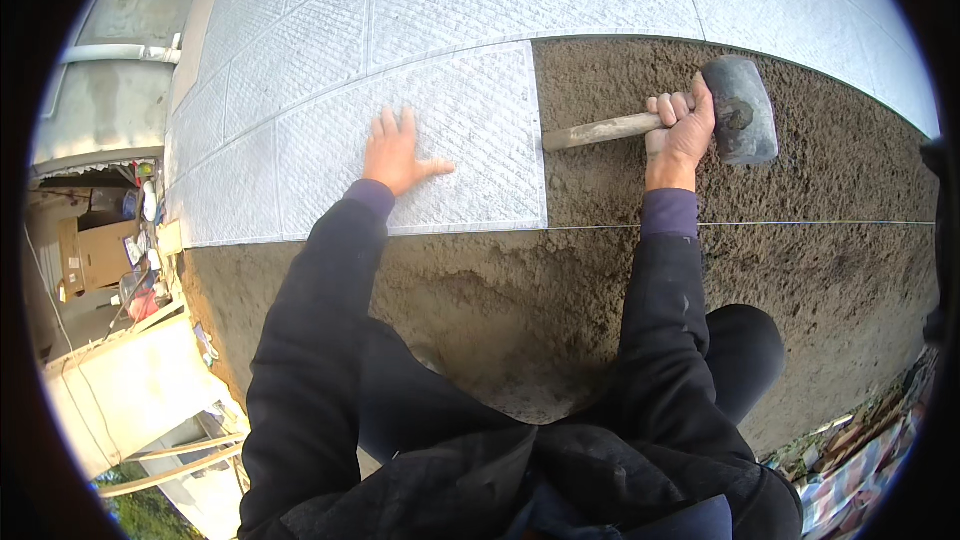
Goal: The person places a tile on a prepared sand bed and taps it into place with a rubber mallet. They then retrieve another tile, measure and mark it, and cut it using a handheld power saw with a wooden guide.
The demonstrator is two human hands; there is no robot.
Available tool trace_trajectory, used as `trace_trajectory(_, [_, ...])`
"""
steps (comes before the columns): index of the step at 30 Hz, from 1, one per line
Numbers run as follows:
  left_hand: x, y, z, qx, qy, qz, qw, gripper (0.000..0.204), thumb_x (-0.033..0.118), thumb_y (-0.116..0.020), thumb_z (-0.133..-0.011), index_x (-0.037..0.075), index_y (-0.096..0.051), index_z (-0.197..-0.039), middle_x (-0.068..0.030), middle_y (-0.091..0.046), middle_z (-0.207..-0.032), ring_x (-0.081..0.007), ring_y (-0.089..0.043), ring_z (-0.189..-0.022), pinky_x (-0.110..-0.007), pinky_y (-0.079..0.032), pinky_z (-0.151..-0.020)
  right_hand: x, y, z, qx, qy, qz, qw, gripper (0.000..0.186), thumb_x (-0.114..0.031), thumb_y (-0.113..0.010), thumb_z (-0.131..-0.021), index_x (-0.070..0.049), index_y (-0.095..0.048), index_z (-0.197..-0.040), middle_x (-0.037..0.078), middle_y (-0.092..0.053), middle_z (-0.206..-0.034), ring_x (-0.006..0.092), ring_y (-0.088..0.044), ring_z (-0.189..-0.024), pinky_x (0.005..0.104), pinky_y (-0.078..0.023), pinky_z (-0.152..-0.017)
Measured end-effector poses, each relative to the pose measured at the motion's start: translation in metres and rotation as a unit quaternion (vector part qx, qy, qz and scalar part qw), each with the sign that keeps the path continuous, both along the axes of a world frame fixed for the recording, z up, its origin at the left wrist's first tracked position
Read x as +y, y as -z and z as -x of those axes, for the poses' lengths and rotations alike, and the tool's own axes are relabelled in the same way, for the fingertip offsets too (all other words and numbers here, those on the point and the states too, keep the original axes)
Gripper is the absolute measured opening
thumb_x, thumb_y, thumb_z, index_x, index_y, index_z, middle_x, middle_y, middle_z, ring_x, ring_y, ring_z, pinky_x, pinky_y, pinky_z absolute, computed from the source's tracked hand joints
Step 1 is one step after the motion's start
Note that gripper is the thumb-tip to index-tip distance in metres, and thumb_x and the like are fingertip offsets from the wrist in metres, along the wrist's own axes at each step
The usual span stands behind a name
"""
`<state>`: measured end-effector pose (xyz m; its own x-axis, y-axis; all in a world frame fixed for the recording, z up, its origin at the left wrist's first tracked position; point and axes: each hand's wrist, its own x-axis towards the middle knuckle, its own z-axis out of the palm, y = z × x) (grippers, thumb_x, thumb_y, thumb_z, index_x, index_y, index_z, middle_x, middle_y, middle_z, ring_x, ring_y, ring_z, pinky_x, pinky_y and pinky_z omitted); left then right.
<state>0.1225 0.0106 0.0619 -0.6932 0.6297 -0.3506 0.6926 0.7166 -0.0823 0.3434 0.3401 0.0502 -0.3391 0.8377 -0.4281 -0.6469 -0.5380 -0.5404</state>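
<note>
Left forearm [325,300] reaches forward and slightly inward, elbow low near the body; left hand [395,155] lies palm down, fingers pointing away from the torso, thumb stuck out toward the right. Right forearm [665,285] runs nearly straight ahead, right hand [685,135] closed in a grip, fingers curled, thumb on the outer side. Dark sleeves reach both wrists, ending in purple cuffs [670,214]; bent right knee [748,340] shows outside the right arm.

I see open passage over the mortar [850,175] right of the mallet [755,120] | its handle [605,130] obstructs the tile's [490,165] right edge | thin string [800,223] crosses the near side
</note>
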Motion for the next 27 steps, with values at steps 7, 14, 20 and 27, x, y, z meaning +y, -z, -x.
trace_trajectory(7, [0.001,-0.004,-0.002,-0.002,0.000,-0.007,1.000,0.140,0.082,-0.077,-0.067,-0.005,-0.023,-0.162,-0.0438,-0.022,-0.160,-0.0566,-0.023,-0.151,-0.058,-0.031,-0.120,0.001,-0.005,0.001,0.007,0.000,-0.034,0.999,0.047,-0.029,-0.067,-0.100,-0.021,-0.033,-0.068,-0.007,-0.022,-0.057,0.0105,-0.024,-0.047,0.0325,-0.035,-0.057])
trace_trajectory(14, [0.004,-0.003,0.001,-0.012,-0.010,0.013,1.000,0.137,0.081,-0.077,-0.069,-0.005,-0.022,-0.162,-0.0435,-0.019,-0.161,-0.0565,-0.022,-0.152,-0.058,-0.031,-0.121,-0.007,-0.007,0.012,0.013,-0.011,-0.022,1.000,0.050,-0.029,-0.068,-0.100,-0.022,-0.034,-0.064,-0.007,-0.023,-0.054,0.0101,-0.026,-0.046,0.0324,-0.034,-0.054])
trace_trajectory(20, [0.004,0.001,0.002,-0.012,-0.011,0.018,1.000,0.131,0.069,-0.083,-0.072,-0.008,-0.024,-0.160,-0.0423,-0.024,-0.160,-0.0560,-0.025,-0.150,-0.056,-0.036,-0.118,-0.020,-0.062,-0.003,0.065,-0.054,-0.067,0.994,0.045,-0.029,-0.066,-0.101,-0.022,-0.039,-0.066,-0.009,-0.024,-0.054,0.0088,-0.027,-0.045,0.0303,-0.033,-0.053])
trace_trajectory(27, [0.004,-0.004,-0.001,-0.024,-0.016,-0.001,1.000,0.125,0.061,-0.085,-0.075,-0.007,-0.024,-0.160,-0.0399,-0.024,-0.161,-0.0512,-0.026,-0.151,-0.052,-0.034,-0.120,-0.061,-0.156,-0.061,0.051,-0.248,-0.080,0.964,0.030,-0.023,-0.062,-0.103,-0.021,-0.046,-0.077,-0.011,-0.030,-0.055,0.0052,-0.027,-0.046,0.0266,-0.030,-0.051])
